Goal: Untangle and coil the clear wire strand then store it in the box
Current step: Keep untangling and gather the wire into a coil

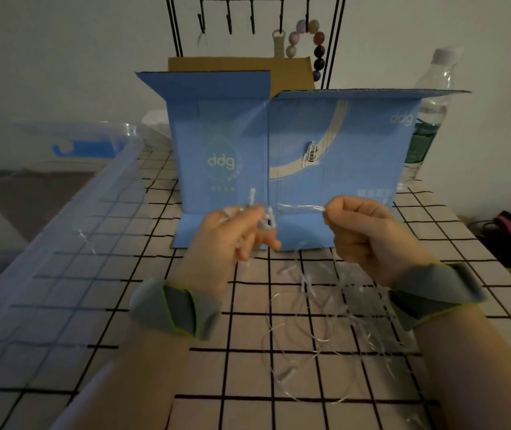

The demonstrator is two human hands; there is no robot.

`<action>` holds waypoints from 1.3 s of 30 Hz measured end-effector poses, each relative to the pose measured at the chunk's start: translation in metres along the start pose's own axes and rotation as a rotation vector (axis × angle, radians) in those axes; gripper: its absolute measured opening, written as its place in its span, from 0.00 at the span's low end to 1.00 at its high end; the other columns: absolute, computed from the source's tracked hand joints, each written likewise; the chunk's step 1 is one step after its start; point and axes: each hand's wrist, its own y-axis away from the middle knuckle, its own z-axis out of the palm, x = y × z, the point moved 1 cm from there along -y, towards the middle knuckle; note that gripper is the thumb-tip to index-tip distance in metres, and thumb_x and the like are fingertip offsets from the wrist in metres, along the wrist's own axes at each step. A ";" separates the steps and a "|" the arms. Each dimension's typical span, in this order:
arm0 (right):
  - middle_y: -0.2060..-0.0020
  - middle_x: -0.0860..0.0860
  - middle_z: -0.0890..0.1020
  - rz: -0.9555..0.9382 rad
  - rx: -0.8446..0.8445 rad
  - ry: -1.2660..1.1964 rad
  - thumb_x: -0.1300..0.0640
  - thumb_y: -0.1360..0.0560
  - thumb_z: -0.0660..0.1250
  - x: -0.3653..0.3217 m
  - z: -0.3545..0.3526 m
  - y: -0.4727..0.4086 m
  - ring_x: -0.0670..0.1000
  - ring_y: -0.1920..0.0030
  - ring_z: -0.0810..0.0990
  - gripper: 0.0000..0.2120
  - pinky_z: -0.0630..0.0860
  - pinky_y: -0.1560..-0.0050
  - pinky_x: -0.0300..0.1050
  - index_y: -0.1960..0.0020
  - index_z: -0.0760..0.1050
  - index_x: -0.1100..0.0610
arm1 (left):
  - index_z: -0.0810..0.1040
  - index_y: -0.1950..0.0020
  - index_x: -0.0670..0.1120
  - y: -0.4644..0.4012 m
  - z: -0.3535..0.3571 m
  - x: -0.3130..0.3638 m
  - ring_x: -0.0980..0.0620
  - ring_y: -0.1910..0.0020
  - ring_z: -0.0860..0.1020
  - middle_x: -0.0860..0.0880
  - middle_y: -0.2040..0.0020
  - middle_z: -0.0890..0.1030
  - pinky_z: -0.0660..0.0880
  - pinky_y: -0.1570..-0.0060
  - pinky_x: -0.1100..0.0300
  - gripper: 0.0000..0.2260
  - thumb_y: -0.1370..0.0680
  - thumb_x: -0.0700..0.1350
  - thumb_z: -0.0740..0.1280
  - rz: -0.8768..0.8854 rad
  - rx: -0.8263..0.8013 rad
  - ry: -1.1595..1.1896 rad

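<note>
From the head camera we have both hands up in front of the blue box [294, 156], which stands open on the checked tablecloth [248, 383] with its flaps spread wide at the top. The left hand [232, 237] sits just in front of the box's lower left corner, fingers curled around a bunch of the clear wire strand [297, 208], and small white tips stick up out of that fist. The right hand [369, 237] is level with it, in front of the box's lower right part, thumb and fingers closed in a pinch on the same strand. Between the two hands a short run of wire is stretched nearly straight across the box's front face.

The rest of the strand lies in a loose tangle of loops on the cloth, nearer to us than the box and mostly under and beside the right wrist. Nothing of it is inside the box that we can make out. Both wrists wear grey bands [176, 308].

Left of the box we see a clear plastic lid or tray [46, 259] lying along the table edge. Right of the box stands a water bottle [431, 113]. Behind the box rises a black wire rack [257, 13] with hooks, and a string of beads [313, 45] hangs from it.
</note>
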 end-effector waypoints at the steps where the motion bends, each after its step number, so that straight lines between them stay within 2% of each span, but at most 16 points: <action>1: 0.80 0.45 0.61 -0.002 0.003 -0.017 0.58 0.31 0.62 0.000 -0.001 0.000 0.42 0.80 0.56 0.10 0.51 0.79 0.33 0.71 0.73 0.54 | 0.66 0.78 0.43 0.000 -0.001 0.001 0.48 0.72 0.78 0.49 0.82 0.66 0.78 0.53 0.54 0.19 0.27 0.46 0.63 -0.018 -0.023 0.121; 5: 0.80 0.45 0.61 -0.058 0.188 0.047 0.62 0.24 0.62 0.004 0.001 -0.003 0.43 0.79 0.56 0.13 0.51 0.77 0.36 0.67 0.72 0.56 | 0.66 0.78 0.46 0.004 0.003 0.005 0.53 0.78 0.72 0.47 0.75 0.73 0.78 0.66 0.60 0.18 0.27 0.44 0.58 -0.148 -0.180 0.493; 9: 0.82 0.44 0.64 -0.089 0.379 0.267 0.59 0.26 0.66 0.013 0.002 -0.010 0.43 0.79 0.60 0.12 0.57 0.78 0.35 0.68 0.75 0.54 | 0.73 0.71 0.47 0.003 0.006 0.004 0.60 0.84 0.58 0.53 0.75 0.73 0.64 0.82 0.69 0.17 0.24 0.50 0.59 -0.235 -0.426 0.691; 12: 0.75 0.49 0.74 -0.139 0.326 0.503 0.58 0.28 0.68 0.019 0.008 -0.011 0.42 0.75 0.67 0.09 0.65 0.73 0.32 0.66 0.79 0.58 | 0.76 0.64 0.45 0.003 0.007 0.006 0.57 0.83 0.56 0.53 0.73 0.74 0.60 0.83 0.69 0.14 0.24 0.50 0.58 -0.190 -0.532 0.789; 15: 0.71 0.57 0.77 -0.139 0.172 0.702 0.56 0.27 0.68 0.024 0.018 -0.010 0.43 0.70 0.70 0.11 0.68 0.67 0.38 0.66 0.80 0.59 | 0.75 0.68 0.46 0.004 0.009 0.007 0.57 0.84 0.54 0.51 0.72 0.76 0.59 0.84 0.70 0.18 0.24 0.50 0.53 -0.167 -0.375 0.747; 17: 0.73 0.58 0.75 -0.152 0.087 0.796 0.56 0.27 0.68 0.027 0.024 -0.008 0.43 0.72 0.68 0.12 0.67 0.69 0.40 0.67 0.80 0.60 | 0.71 0.72 0.47 0.004 0.010 0.008 0.60 0.85 0.62 0.47 0.68 0.81 0.67 0.81 0.70 0.17 0.25 0.50 0.54 -0.137 -0.262 0.723; 18: 0.75 0.56 0.74 -0.171 0.058 0.831 0.56 0.27 0.67 0.027 0.025 -0.007 0.42 0.73 0.66 0.13 0.66 0.70 0.38 0.66 0.79 0.62 | 0.70 0.74 0.47 0.004 0.010 0.007 0.60 0.81 0.71 0.45 0.64 0.83 0.74 0.74 0.67 0.17 0.26 0.50 0.54 -0.131 -0.226 0.722; 20: 0.75 0.53 0.76 -0.207 0.005 0.875 0.58 0.26 0.67 0.027 0.028 -0.006 0.43 0.74 0.69 0.10 0.66 0.70 0.33 0.64 0.80 0.61 | 0.69 0.75 0.47 0.002 0.010 0.005 0.52 0.62 0.83 0.42 0.56 0.84 0.80 0.53 0.58 0.18 0.26 0.51 0.55 -0.118 -0.200 0.725; 21: 0.74 0.50 0.78 -0.217 -0.019 0.886 0.59 0.26 0.67 0.026 0.030 -0.006 0.42 0.73 0.71 0.09 0.67 0.69 0.31 0.63 0.81 0.60 | 0.69 0.75 0.47 0.001 0.010 0.003 0.49 0.54 0.83 0.42 0.53 0.84 0.78 0.47 0.55 0.18 0.26 0.51 0.54 -0.113 -0.190 0.699; 23: 0.73 0.40 0.76 -0.226 -0.077 0.903 0.60 0.26 0.67 0.025 0.032 -0.005 0.38 0.72 0.73 0.06 0.67 0.67 0.28 0.58 0.82 0.59 | 0.70 0.73 0.47 -0.001 0.009 0.003 0.48 0.47 0.81 0.43 0.49 0.83 0.75 0.41 0.54 0.19 0.24 0.51 0.53 -0.120 -0.147 0.630; 27: 0.73 0.46 0.78 -0.174 -0.149 0.891 0.58 0.25 0.66 0.022 0.033 -0.002 0.42 0.72 0.71 0.07 0.69 0.68 0.35 0.53 0.82 0.56 | 0.67 0.64 0.44 -0.004 0.010 0.000 0.51 0.43 0.77 0.44 0.40 0.78 0.70 0.42 0.60 0.17 0.19 0.47 0.47 -0.042 -0.027 0.475; 30: 0.80 0.42 0.71 -0.114 -0.196 0.716 0.61 0.25 0.65 0.017 0.032 0.001 0.42 0.78 0.66 0.06 0.63 0.73 0.31 0.55 0.81 0.58 | 0.73 0.60 0.46 -0.007 0.006 -0.007 0.53 0.39 0.74 0.44 0.39 0.76 0.68 0.40 0.61 0.15 0.18 0.48 0.52 0.053 0.051 0.262; 32: 0.81 0.43 0.69 -0.058 -0.230 0.555 0.64 0.25 0.64 0.015 0.030 0.004 0.42 0.80 0.64 0.05 0.63 0.76 0.33 0.54 0.79 0.59 | 0.77 0.56 0.54 -0.006 0.002 -0.008 0.59 0.41 0.75 0.49 0.43 0.78 0.68 0.41 0.62 0.11 0.22 0.52 0.56 0.143 0.089 -0.025; 34: 0.80 0.45 0.69 -0.049 -0.272 0.438 0.65 0.25 0.64 0.013 0.031 0.005 0.43 0.81 0.63 0.04 0.62 0.78 0.34 0.53 0.77 0.60 | 0.76 0.53 0.57 -0.004 0.002 -0.009 0.67 0.49 0.75 0.55 0.50 0.78 0.68 0.46 0.70 0.09 0.22 0.51 0.56 0.208 0.065 -0.289; 36: 0.80 0.49 0.65 -0.054 -0.282 0.305 0.63 0.28 0.64 0.010 0.030 0.006 0.44 0.82 0.60 0.04 0.60 0.80 0.33 0.55 0.77 0.60 | 0.75 0.52 0.56 -0.001 0.004 -0.008 0.69 0.52 0.75 0.57 0.53 0.78 0.68 0.49 0.74 0.08 0.21 0.50 0.56 0.239 0.011 -0.404; 39: 0.80 0.46 0.64 -0.038 -0.213 0.175 0.60 0.30 0.63 0.007 0.025 0.004 0.43 0.80 0.58 0.05 0.55 0.79 0.34 0.61 0.78 0.57 | 0.74 0.56 0.55 0.001 0.006 -0.006 0.72 0.52 0.75 0.59 0.54 0.79 0.67 0.50 0.77 0.08 0.21 0.48 0.57 0.220 -0.031 -0.463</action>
